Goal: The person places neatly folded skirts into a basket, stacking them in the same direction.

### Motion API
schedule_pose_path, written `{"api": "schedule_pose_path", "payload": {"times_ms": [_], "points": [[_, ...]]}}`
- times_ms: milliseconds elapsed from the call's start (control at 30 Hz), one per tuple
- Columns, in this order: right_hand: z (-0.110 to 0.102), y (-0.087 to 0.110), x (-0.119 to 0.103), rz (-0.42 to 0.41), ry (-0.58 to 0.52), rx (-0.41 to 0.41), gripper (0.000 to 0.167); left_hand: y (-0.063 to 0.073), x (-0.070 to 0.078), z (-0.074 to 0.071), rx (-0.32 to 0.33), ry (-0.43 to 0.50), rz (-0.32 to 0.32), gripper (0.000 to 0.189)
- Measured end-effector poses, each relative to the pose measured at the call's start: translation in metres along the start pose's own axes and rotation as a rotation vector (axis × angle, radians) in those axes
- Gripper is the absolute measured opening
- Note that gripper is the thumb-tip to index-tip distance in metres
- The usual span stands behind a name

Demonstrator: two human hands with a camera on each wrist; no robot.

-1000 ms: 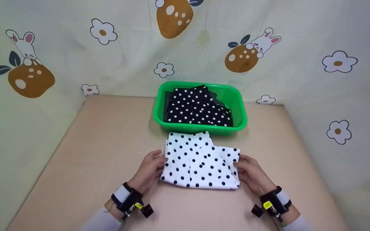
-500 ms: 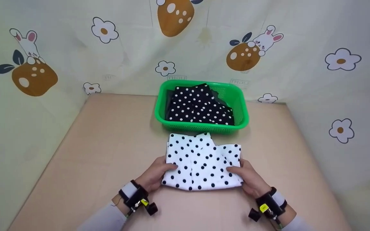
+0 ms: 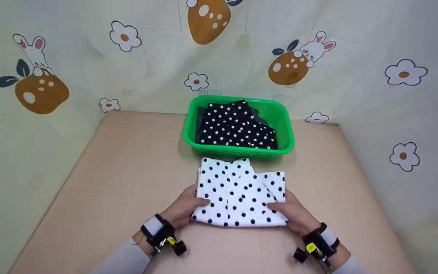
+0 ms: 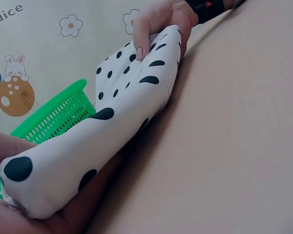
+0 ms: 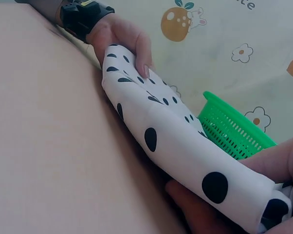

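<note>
A folded white cloth with black polka dots (image 3: 238, 194) lies between both hands, in front of the basket. My left hand (image 3: 184, 207) grips its left side, thumb on top and fingers underneath. On the other side my right hand (image 3: 293, 213) holds it the same way, its thumb across the top. Both wrist views show the near folded edge of the white cloth (image 4: 112, 122) a little above the table, with fingers beneath it. What kind of garment or cloth it is cannot be told from the folds.
Just behind the white cloth stands a green plastic basket (image 3: 288, 146). Inside it lies a folded black cloth with white dots (image 3: 234, 127), over some darker fabric. The beige tabletop (image 3: 135, 152) meets a patterned curtain (image 3: 158, 49) at the back and sides.
Both hands have moved inward from the cloth's side edges, and their thumbs now lie on top of it. The white cloth stays almost in place. The basket has not moved.
</note>
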State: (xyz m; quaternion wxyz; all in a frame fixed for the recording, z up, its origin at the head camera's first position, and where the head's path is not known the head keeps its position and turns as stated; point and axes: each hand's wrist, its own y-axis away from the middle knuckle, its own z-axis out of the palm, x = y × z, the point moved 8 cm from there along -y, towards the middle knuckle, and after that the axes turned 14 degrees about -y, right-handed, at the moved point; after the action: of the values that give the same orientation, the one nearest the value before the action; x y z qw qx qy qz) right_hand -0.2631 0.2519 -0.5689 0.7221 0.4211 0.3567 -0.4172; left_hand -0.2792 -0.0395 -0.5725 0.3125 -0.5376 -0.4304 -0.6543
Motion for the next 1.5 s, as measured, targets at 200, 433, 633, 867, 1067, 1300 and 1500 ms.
{"api": "schedule_pose_path", "payload": {"times_ms": [200, 433, 633, 867, 1067, 1300, 1500], "points": [[-0.001, 0.001, 0.001, 0.013, -0.030, -0.022, 0.086, 0.001, 0.000, 0.002, -0.036, 0.009, 0.010, 0.072], [0.002, 0.003, -0.001, 0.012, -0.067, -0.040, 0.081, 0.005, 0.002, 0.002, -0.081, 0.026, 0.038, 0.077], [0.009, 0.010, -0.006, -0.020, -0.106, -0.106, 0.088, 0.008, 0.005, 0.003, -0.092, 0.032, 0.050, 0.078], [0.021, 0.020, -0.013, 0.000, -0.146, -0.195, 0.094, 0.014, 0.019, 0.004, -0.106, -0.042, 0.096, 0.081], [0.035, 0.034, -0.024, -0.029, -0.144, -0.286, 0.092, 0.024, 0.036, -0.002, -0.156, -0.083, 0.124, 0.082], [0.048, 0.049, -0.036, -0.063, -0.252, -0.359, 0.082, 0.038, 0.059, -0.010, -0.179, -0.084, 0.160, 0.083], [0.059, 0.053, -0.054, -0.147, -0.331, -0.416, 0.078, 0.045, 0.088, -0.013, -0.189, -0.074, 0.237, 0.083]]}}
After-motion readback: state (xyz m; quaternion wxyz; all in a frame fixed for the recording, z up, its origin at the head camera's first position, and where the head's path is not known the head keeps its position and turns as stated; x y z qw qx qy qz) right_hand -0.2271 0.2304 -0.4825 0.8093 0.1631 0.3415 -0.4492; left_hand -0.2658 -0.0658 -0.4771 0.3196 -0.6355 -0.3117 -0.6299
